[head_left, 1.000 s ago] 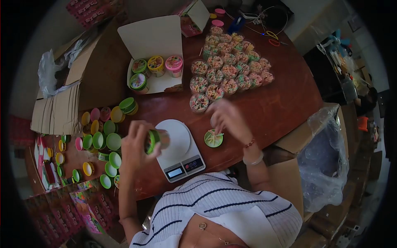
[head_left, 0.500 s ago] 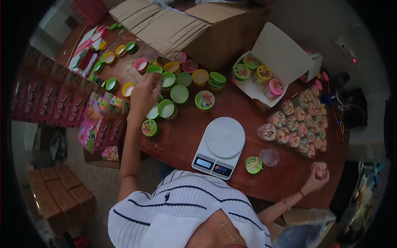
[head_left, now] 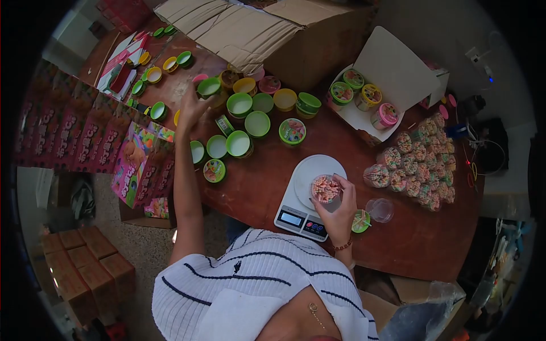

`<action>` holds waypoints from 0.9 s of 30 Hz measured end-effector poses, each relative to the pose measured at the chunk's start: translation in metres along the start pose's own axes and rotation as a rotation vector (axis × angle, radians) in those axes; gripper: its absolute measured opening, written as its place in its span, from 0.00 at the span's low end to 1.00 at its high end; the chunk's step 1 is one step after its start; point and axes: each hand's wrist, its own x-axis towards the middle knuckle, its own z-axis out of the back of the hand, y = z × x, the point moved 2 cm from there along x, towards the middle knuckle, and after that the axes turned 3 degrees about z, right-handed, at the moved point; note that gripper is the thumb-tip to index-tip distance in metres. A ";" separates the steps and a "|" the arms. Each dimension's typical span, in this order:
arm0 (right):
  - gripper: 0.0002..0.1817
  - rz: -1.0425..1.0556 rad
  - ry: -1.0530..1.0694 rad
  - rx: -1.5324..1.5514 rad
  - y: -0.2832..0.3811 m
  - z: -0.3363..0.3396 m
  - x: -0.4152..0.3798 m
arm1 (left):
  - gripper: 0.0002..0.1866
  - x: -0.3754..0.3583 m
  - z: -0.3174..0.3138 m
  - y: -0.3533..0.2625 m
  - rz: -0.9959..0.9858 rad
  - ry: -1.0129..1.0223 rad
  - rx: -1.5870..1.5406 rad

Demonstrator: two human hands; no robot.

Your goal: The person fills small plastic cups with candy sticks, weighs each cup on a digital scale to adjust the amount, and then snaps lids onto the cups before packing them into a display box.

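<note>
My right hand (head_left: 341, 207) grips a clear plastic cup (head_left: 326, 189) filled with short pink and pale sticks. The cup is right over the round platform of a white kitchen scale (head_left: 306, 170), whose display is lit. Up at the left, my left hand (head_left: 195, 108) has its fingers apart beside a green lid (head_left: 209, 86), among a group of green, yellow and pink lids. A narrow green-rimmed lid (head_left: 224, 125) stands tilted on edge near its thumb. Close to my right wrist, a green lid with sticks in it (head_left: 360, 221) lies beside an empty clear cup (head_left: 380, 210).
Many filled clear cups (head_left: 409, 165) stand packed together at the right. Behind them is an open white box (head_left: 392, 74) with several lidded tubs. A large cardboard box (head_left: 296, 48) sits at the back; pink printed packaging (head_left: 136, 165) is at the left.
My right hand has come from the table's right side to the scale, bringing the cup of sticks. My left hand has shifted a little left, its fingers spreading beside the lids.
</note>
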 end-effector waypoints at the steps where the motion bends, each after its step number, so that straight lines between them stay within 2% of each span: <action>1: 0.46 0.013 0.030 0.012 -0.003 0.002 -0.001 | 0.39 0.001 0.003 0.007 0.003 -0.001 0.001; 3: 0.49 -0.008 0.000 0.130 -0.001 0.011 -0.003 | 0.34 0.006 0.007 0.036 0.403 0.193 -0.094; 5: 0.53 -0.044 -0.051 0.253 -0.005 0.025 -0.010 | 0.28 0.039 -0.009 0.129 0.259 0.116 -0.183; 6: 0.51 -0.008 -0.105 0.259 -0.010 0.033 -0.012 | 0.28 0.045 -0.021 0.157 0.153 0.012 -0.261; 7: 0.50 0.016 -0.161 0.261 -0.016 0.039 -0.015 | 0.25 0.039 -0.009 0.115 0.040 -0.059 -0.091; 8: 0.47 -0.028 -0.233 0.313 -0.021 0.045 -0.017 | 0.21 0.050 -0.003 0.110 0.126 0.022 0.248; 9: 0.45 -0.070 -0.270 0.296 -0.019 0.051 -0.019 | 0.24 0.056 -0.020 0.145 -0.025 -0.117 0.104; 11: 0.38 -0.131 -0.350 0.249 -0.016 0.063 -0.020 | 0.32 0.080 -0.031 0.177 -0.141 0.078 0.164; 12: 0.38 -0.155 -0.357 0.238 -0.017 0.066 -0.023 | 0.33 0.088 -0.038 0.187 -0.200 0.201 0.244; 13: 0.37 -0.160 -0.384 0.266 -0.018 0.069 -0.025 | 0.32 0.086 -0.048 0.192 -0.348 0.146 0.210; 17: 0.29 -0.169 -0.437 0.288 -0.023 0.071 -0.040 | 0.27 0.107 -0.054 0.223 -0.217 0.089 0.392; 20: 0.25 -0.180 -0.454 0.273 -0.024 0.073 -0.049 | 0.24 0.101 -0.024 0.186 0.015 0.283 0.373; 22: 0.23 -0.198 -0.467 0.277 -0.024 0.075 -0.054 | 0.29 0.077 0.007 0.113 0.088 -0.299 0.586; 24: 0.22 -0.203 -0.533 0.248 -0.028 0.082 -0.060 | 0.37 0.072 0.044 0.088 -0.070 -0.454 0.587; 26: 0.21 -0.231 -0.534 0.227 -0.030 0.091 -0.066 | 0.36 0.039 0.067 0.002 0.051 -0.470 0.176; 27: 0.19 -0.253 -0.540 0.207 -0.031 0.095 -0.067 | 0.35 0.022 0.075 -0.040 0.041 -0.405 0.060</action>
